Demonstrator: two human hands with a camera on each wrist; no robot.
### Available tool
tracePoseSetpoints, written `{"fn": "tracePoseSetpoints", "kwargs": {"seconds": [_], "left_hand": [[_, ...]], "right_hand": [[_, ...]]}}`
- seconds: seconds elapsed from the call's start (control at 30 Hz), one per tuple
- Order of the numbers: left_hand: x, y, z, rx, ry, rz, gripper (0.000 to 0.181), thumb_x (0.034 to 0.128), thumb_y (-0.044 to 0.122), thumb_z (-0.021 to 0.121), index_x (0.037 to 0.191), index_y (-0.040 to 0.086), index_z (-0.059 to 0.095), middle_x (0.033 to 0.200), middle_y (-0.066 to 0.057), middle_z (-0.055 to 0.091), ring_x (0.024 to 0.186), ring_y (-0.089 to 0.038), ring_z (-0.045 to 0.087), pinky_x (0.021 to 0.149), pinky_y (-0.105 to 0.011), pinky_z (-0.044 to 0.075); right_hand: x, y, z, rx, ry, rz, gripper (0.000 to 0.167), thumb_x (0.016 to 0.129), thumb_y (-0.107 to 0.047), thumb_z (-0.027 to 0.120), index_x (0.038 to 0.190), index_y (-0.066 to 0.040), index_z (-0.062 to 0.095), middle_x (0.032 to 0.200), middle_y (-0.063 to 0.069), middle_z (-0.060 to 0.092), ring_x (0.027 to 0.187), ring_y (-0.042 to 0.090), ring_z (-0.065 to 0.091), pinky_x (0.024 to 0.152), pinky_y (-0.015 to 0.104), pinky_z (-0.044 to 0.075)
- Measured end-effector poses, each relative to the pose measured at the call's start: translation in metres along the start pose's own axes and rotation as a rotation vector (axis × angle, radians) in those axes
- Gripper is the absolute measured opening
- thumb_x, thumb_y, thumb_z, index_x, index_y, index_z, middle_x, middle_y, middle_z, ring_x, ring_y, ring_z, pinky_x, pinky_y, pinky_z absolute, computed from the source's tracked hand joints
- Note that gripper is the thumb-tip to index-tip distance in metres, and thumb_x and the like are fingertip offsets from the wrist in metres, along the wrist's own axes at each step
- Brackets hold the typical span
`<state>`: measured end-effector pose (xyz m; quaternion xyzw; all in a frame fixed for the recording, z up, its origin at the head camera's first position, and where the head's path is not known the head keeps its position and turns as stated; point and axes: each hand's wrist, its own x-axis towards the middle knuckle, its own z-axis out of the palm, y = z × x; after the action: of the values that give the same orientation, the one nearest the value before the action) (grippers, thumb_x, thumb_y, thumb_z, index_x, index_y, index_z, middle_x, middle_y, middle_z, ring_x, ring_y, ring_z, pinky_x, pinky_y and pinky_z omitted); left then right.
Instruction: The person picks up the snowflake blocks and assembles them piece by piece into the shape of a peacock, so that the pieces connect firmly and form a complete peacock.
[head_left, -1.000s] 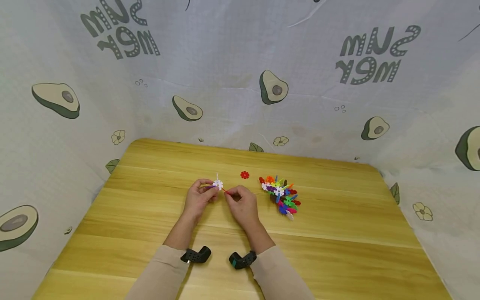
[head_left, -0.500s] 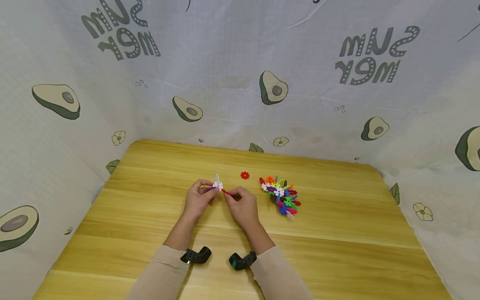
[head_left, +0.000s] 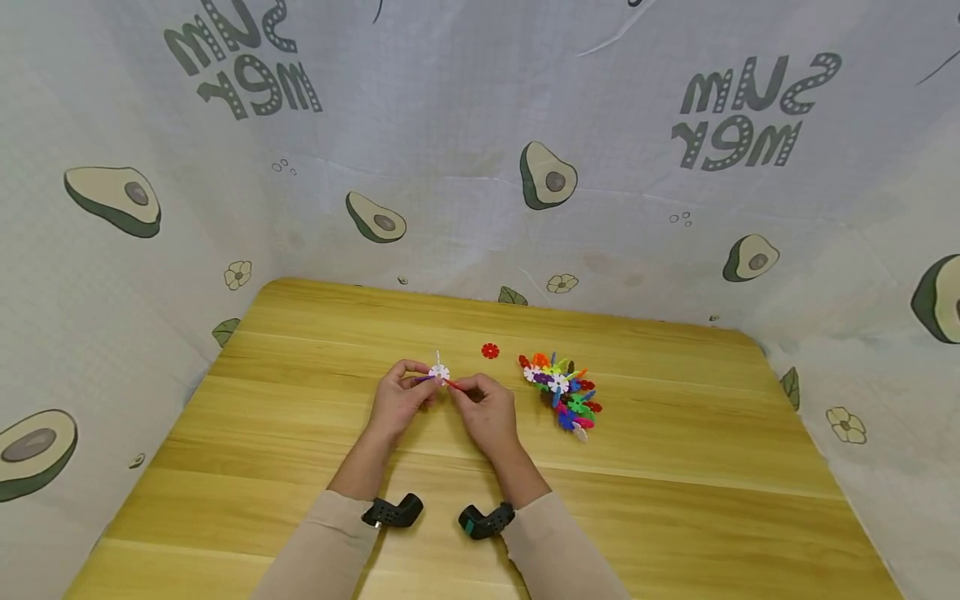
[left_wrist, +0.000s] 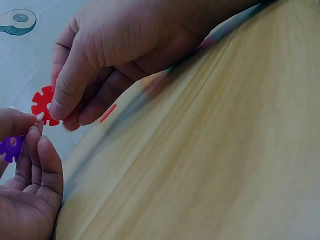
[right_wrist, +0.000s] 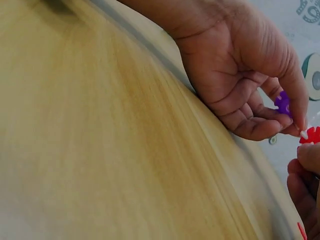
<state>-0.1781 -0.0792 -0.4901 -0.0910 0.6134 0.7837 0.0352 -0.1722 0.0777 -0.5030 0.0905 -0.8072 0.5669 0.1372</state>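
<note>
In the head view my left hand (head_left: 399, 397) pinches a white snowflake disc (head_left: 439, 372). A second white disc stands up from it, seen nearly edge-on, and a purple snowflake disc (left_wrist: 11, 148) sticks out on the left. My right hand (head_left: 483, 408) pinches a red snowflake disc (left_wrist: 44, 105) between thumb and fingers. This red disc's edge meets or nearly meets the white disc's right side; the fingertips hide whether the slots are joined. In the right wrist view the purple disc (right_wrist: 282, 103) shows behind the left thumb.
A loose red snowflake disc (head_left: 490, 351) lies flat on the wooden table (head_left: 675, 417), beyond the hands. Right of the hands rests a multicoloured cluster of joined discs (head_left: 562, 387). A printed cloth (head_left: 465, 208) hangs behind the table.
The white disc has shifted slightly right, towards the red one. The upright white disc has turned, showing more face half a second ago and nearly edge-on now. Both hands have hardly moved.
</note>
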Motion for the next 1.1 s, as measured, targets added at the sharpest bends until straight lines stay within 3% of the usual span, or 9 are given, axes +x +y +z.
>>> {"fn": "tracePoseSetpoints", "kwargs": {"seconds": [0.13, 0.3, 0.4, 0.5, 0.63, 0.73, 0.93, 1.1], "left_hand": [[0.0, -0.001, -0.001, -0.056, 0.012, -0.004, 0.027, 0.0923, -0.002, 0.07, 0.114, 0.001, 0.053, 0.082, 0.003, 0.067, 0.068, -0.011, 0.066, 0.064, -0.021, 0.058], [0.002, -0.001, -0.001, -0.156, 0.021, 0.0, 0.04, 0.0956, -0.006, 0.061, 0.132, 0.0, 0.046, 0.089, -0.001, 0.061, 0.073, -0.01, 0.067, 0.07, -0.021, 0.061], [0.003, -0.003, -0.001, -0.175, 0.01, -0.001, 0.041, 0.0953, -0.008, 0.058, 0.134, -0.004, 0.047, 0.091, -0.002, 0.059, 0.072, -0.009, 0.067, 0.07, -0.02, 0.061], [0.004, -0.003, -0.002, -0.196, 0.004, -0.016, 0.032, 0.0946, -0.008, 0.058, 0.126, -0.005, 0.051, 0.096, -0.004, 0.059, 0.073, -0.009, 0.067, 0.071, -0.02, 0.061], [0.003, -0.003, -0.003, -0.219, -0.004, -0.035, 0.02, 0.096, -0.005, 0.06, 0.114, -0.001, 0.051, 0.1, -0.007, 0.059, 0.076, -0.012, 0.068, 0.074, -0.022, 0.062], [0.001, -0.002, -0.004, -0.235, -0.022, -0.047, 0.017, 0.0964, -0.004, 0.06, 0.108, 0.002, 0.05, 0.1, -0.007, 0.06, 0.079, -0.013, 0.068, 0.076, -0.024, 0.063], [0.001, -0.001, -0.002, -0.242, -0.07, -0.067, 0.018, 0.0964, -0.008, 0.059, 0.103, 0.005, 0.048, 0.098, -0.004, 0.062, 0.082, -0.014, 0.071, 0.08, -0.026, 0.063], [0.002, -0.002, -0.003, -0.24, -0.077, -0.06, 0.019, 0.0975, -0.008, 0.057, 0.108, 0.002, 0.045, 0.096, -0.004, 0.063, 0.08, -0.012, 0.071, 0.08, -0.024, 0.063]], "right_hand": [[0.003, 0.001, -0.003, -0.206, -0.057, -0.013, 0.024, 0.089, -0.015, 0.08, 0.11, -0.006, 0.073, 0.11, 0.01, 0.074, 0.103, 0.026, 0.069, 0.09, 0.038, 0.06], [0.011, 0.005, -0.01, -0.581, -0.114, 0.006, 0.043, 0.097, -0.022, 0.07, 0.136, -0.007, 0.061, 0.148, 0.015, 0.055, 0.138, 0.036, 0.047, 0.115, 0.051, 0.043], [0.014, 0.005, -0.012, -0.707, -0.18, 0.031, 0.05, 0.102, -0.027, 0.061, 0.147, -0.007, 0.052, 0.161, 0.016, 0.041, 0.148, 0.041, 0.035, 0.122, 0.055, 0.033], [0.014, 0.006, -0.012, -0.721, -0.189, 0.032, 0.049, 0.103, -0.029, 0.06, 0.147, -0.009, 0.053, 0.156, 0.015, 0.049, 0.147, 0.04, 0.037, 0.122, 0.054, 0.033], [0.012, 0.009, -0.011, -0.631, -0.04, 0.004, 0.031, 0.098, -0.023, 0.07, 0.124, -0.008, 0.071, 0.124, 0.012, 0.071, 0.128, 0.036, 0.054, 0.114, 0.049, 0.044], [0.01, 0.011, -0.011, -0.628, 0.044, 0.009, 0.026, 0.095, -0.022, 0.074, 0.116, -0.007, 0.074, 0.115, 0.014, 0.07, 0.116, 0.035, 0.056, 0.103, 0.047, 0.051], [0.009, 0.012, -0.014, -0.741, 0.026, 0.148, 0.042, 0.098, -0.04, 0.068, 0.122, -0.005, 0.07, 0.119, 0.019, 0.059, 0.111, 0.035, 0.051, 0.093, 0.045, 0.048], [0.006, 0.006, -0.016, -0.694, 0.001, 0.194, 0.039, 0.094, -0.041, 0.073, 0.11, -0.005, 0.071, 0.114, 0.018, 0.059, 0.11, 0.037, 0.052, 0.093, 0.047, 0.048]]}}
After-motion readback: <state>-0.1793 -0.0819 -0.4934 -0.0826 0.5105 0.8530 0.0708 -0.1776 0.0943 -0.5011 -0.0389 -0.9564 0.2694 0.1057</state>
